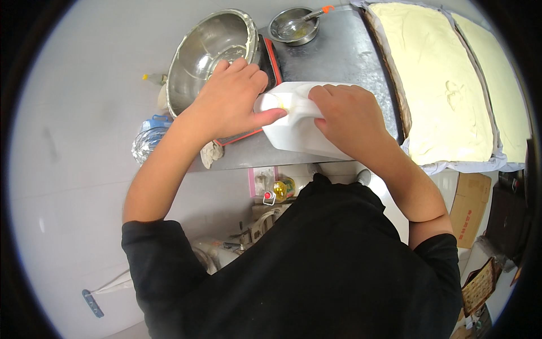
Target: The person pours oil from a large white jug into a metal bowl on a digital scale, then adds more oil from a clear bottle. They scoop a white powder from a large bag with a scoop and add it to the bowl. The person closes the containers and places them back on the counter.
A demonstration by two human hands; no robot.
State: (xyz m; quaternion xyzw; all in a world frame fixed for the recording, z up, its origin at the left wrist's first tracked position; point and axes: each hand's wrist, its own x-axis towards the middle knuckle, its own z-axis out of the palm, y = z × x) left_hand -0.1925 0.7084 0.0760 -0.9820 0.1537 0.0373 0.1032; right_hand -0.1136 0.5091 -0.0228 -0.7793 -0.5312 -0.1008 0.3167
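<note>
A white plastic jug [296, 131] lies tilted over the steel worktop, its capped mouth towards the left. My right hand [349, 116] is closed around the jug's handle. At the jug's neck, my left hand [237, 97] has its thumb against the white cap [267, 103], with the fingers reaching over towards the bowl. Behind my left hand a large steel mixing bowl [199, 46], smeared with cream along its rim, leans up on a black and red scale [273, 59]. What lies at the bowl's bottom is partly hidden by my fingers.
A small steel bowl [292, 40] holds a whisk [311, 15]. At the right stand trays of pale cream-covered sheet [432, 84]. A wire whisk [146, 144], a blue container [154, 123] and a crumpled cloth [211, 153] are at the left. An oil bottle [284, 189] stands below the worktop.
</note>
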